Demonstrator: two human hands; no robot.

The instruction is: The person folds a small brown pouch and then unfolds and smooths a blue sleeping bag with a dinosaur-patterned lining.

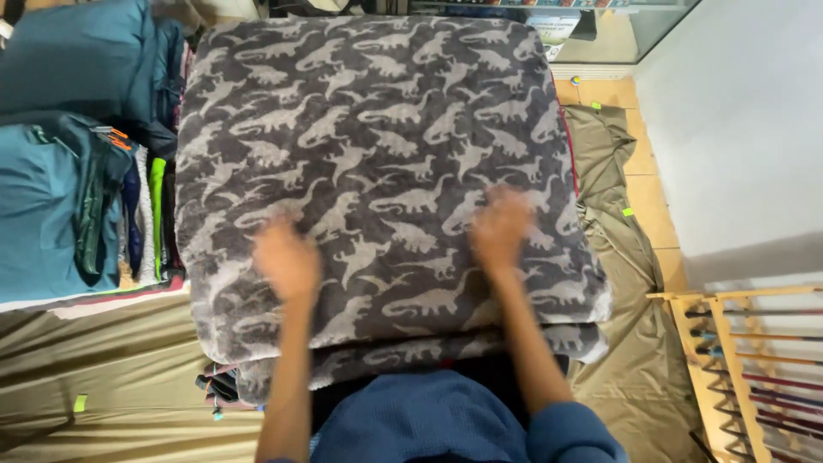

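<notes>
A folded grey fleece blanket with a pale dinosaur pattern lies in front of me, several layers thick at its near edge. My left hand rests flat on its near left part, fingers spread and blurred. On the near right part lies my right hand, also flat and blurred. Neither hand holds anything. Both forearms reach out from blue sleeves at the bottom of the view.
Stacks of folded clothes, mostly teal, stand at the left. An olive sheet covers the floor around the blanket. A wooden rack with rods stands at the lower right, below a white wall.
</notes>
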